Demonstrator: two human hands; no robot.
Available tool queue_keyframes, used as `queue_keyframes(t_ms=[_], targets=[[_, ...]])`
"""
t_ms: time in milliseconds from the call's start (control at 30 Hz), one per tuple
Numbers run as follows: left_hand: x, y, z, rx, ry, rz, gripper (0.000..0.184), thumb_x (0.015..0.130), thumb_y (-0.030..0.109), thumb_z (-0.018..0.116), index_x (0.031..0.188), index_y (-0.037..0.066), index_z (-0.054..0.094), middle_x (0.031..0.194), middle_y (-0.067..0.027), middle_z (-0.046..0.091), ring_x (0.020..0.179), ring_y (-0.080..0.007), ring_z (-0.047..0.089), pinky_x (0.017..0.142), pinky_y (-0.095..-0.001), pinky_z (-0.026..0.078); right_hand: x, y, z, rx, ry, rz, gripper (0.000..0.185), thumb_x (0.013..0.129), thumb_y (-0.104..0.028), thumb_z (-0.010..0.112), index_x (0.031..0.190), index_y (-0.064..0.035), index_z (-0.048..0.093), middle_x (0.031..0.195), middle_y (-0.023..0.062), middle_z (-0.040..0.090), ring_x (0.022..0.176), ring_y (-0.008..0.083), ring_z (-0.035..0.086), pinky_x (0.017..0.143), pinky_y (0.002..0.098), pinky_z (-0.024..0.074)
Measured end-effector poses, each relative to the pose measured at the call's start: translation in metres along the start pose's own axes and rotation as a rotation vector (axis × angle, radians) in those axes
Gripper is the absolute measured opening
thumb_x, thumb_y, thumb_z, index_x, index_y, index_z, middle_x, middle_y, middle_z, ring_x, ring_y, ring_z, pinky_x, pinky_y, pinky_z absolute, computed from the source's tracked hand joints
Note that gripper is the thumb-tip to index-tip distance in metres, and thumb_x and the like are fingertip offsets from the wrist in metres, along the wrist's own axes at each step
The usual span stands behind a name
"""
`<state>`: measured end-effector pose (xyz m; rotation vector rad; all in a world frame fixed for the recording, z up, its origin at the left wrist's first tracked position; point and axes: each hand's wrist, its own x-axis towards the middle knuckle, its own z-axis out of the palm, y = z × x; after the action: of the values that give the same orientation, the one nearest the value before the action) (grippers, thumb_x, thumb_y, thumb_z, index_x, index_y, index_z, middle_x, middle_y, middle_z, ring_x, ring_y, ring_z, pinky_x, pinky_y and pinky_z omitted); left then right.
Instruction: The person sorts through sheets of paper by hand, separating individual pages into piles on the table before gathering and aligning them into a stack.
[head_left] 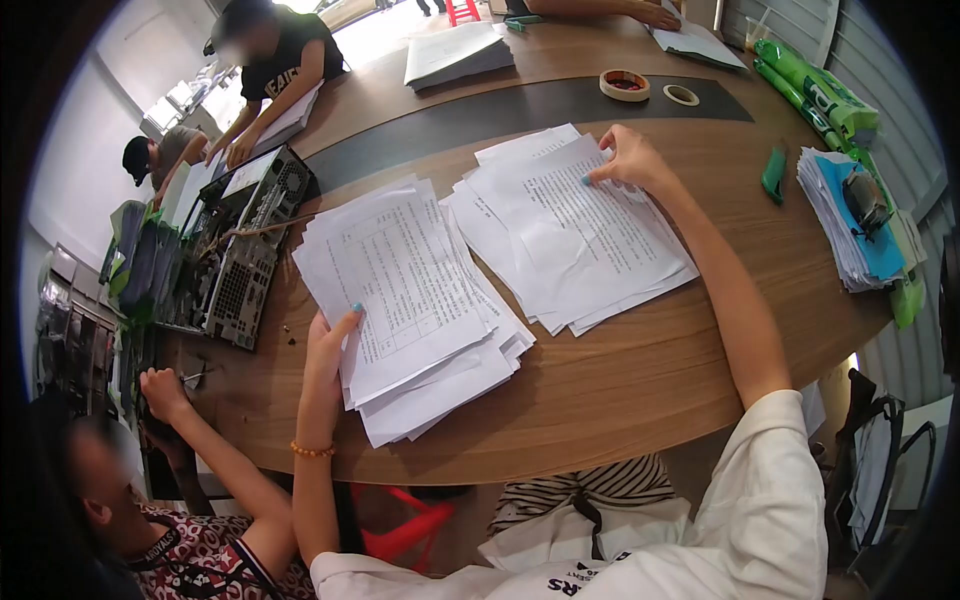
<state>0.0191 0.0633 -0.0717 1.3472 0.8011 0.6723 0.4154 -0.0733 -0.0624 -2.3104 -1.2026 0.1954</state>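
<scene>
The right hand (634,163) pinches the far edge of the right stack (565,250) between thumb and fingers; how many sheets, I cannot tell. The left hand (324,350) clasps the left stack (400,265), thumb on top. Paper is already parted side by side on the desk (590,385), edges unsquared.

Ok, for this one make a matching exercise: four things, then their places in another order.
1. Left hand
2. Right hand
3. Large roll
4. Blue sheet

A. On the stack near the table's right edge
B. At the left papers, thumb on top
C. Beside the small roll
D. At the far side of the right papers

Pairs: 1-B, 2-D, 3-C, 4-A
</scene>
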Motion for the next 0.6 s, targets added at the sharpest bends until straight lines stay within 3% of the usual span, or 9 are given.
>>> queue_keyframes(t_ms=[100, 233, 300, 367, 433, 500, 567, 600], targets=[[0.002, -0.002, -0.002, -0.019, -0.01, -0.005, 0.036, 0.077, 0.006, 0.05, 0.108, -0.005, 0.038, 0.102, -0.0128, 0.05, 0.088, -0.0153, 0.051, 0.076, -0.0252, 0.041, 0.003, 0.001, -0.004, 0.074, 0.068, -0.011, 0.035, 0.063, -0.02, 0.067, 0.088, -0.0035, 0.05, 0.078, 0.0119, 0.059, 0.064, 0.0187, 0.059, 0.053, 0.0267, 0.0459], [0.001, 0.0, 0.0, 0.001, -0.006, 0.004, 0.035, 0.077, 0.007, 0.05, 0.108, -0.005, 0.039, 0.102, -0.0124, 0.05, 0.089, -0.0153, 0.051, 0.076, -0.0252, 0.041, -0.002, -0.024, -0.01, 0.392, 0.248, -0.071, 0.019, 0.071, -0.012, 0.059, 0.086, -0.0074, 0.049, 0.067, 0.0109, 0.059, 0.06, 0.019, 0.06, 0.049, 0.0252, 0.0455], [0.0, 0.001, 0.001, 0.004, 0.002, -0.002, 0.035, 0.077, 0.007, 0.05, 0.108, -0.005, 0.039, 0.102, -0.0124, 0.05, 0.089, -0.0154, 0.051, 0.076, -0.0253, 0.04, -0.003, -0.05, -0.002, 0.929, 0.535, -0.49, 0.012, 0.076, -0.009, 0.053, 0.086, -0.0057, 0.047, 0.072, 0.0119, 0.06, 0.059, 0.0191, 0.06, 0.051, 0.0262, 0.0463], [-0.001, 0.001, 0.002, -0.025, -0.008, -0.009, 0.035, 0.077, 0.006, 0.05, 0.108, -0.005, 0.039, 0.102, -0.0123, 0.05, 0.09, -0.0155, 0.05, 0.077, -0.0257, 0.04, -0.019, -0.081, 0.004, 0.474, 0.592, -0.568, 0.013, 0.078, -0.008, 0.05, 0.089, -0.002, 0.045, 0.083, 0.0133, 0.059, 0.063, 0.0199, 0.06, 0.053, 0.0276, 0.048], [0.003, -0.006, -0.004, -0.006, -0.013, 0.001, 0.035, 0.079, 0.011, 0.049, 0.109, -0.005, 0.039, 0.104, -0.0127, 0.049, 0.091, -0.0162, 0.049, 0.078, -0.026, 0.04, -0.041, -0.112, 0.028, 0.593, 0.425, -0.919, 0.013, 0.078, -0.004, 0.047, 0.09, 0.0003, 0.043, 0.088, 0.0148, 0.056, 0.07, 0.0219, 0.06, 0.057, 0.0303, 0.0492], [0.004, -0.006, -0.006, 0.017, -0.016, 0.011, 0.037, 0.081, 0.016, 0.047, 0.11, -0.004, 0.038, 0.106, -0.013, 0.048, 0.093, -0.0169, 0.049, 0.079, -0.0264, 0.04, -0.064, -0.13, 0.049, 0.321, 0.057, -1.035, 0.012, 0.078, -0.005, 0.045, 0.09, -0.001, 0.044, 0.086, 0.0149, 0.056, 0.077, 0.0248, 0.058, 0.064, 0.0329, 0.0486], [-0.001, -0.002, 0.001, -0.344, -0.009, 0.108, 0.045, 0.084, 0.03, 0.039, 0.114, -0.004, 0.035, 0.111, -0.0135, 0.045, 0.098, -0.0187, 0.047, 0.081, -0.0281, 0.039, -0.078, -0.141, 0.066, 0.049, -0.238, -1.005, 0.031, 0.081, -0.006, 0.041, 0.112, -0.0057, 0.039, 0.104, 0.0102, 0.053, 0.096, 0.0231, 0.051, 0.084, 0.0328, 0.0421], [-0.006, 0.003, 0.007, -0.341, -0.007, 0.108, 0.045, 0.084, 0.03, 0.039, 0.114, -0.004, 0.035, 0.111, -0.0135, 0.045, 0.098, -0.0187, 0.047, 0.081, -0.0281, 0.039, -0.081, -0.141, 0.07, 0.052, -0.237, -1.007, 0.031, 0.081, -0.006, 0.041, 0.112, -0.0057, 0.039, 0.104, 0.0102, 0.053, 0.096, 0.0231, 0.051, 0.084, 0.0328, 0.0421]])
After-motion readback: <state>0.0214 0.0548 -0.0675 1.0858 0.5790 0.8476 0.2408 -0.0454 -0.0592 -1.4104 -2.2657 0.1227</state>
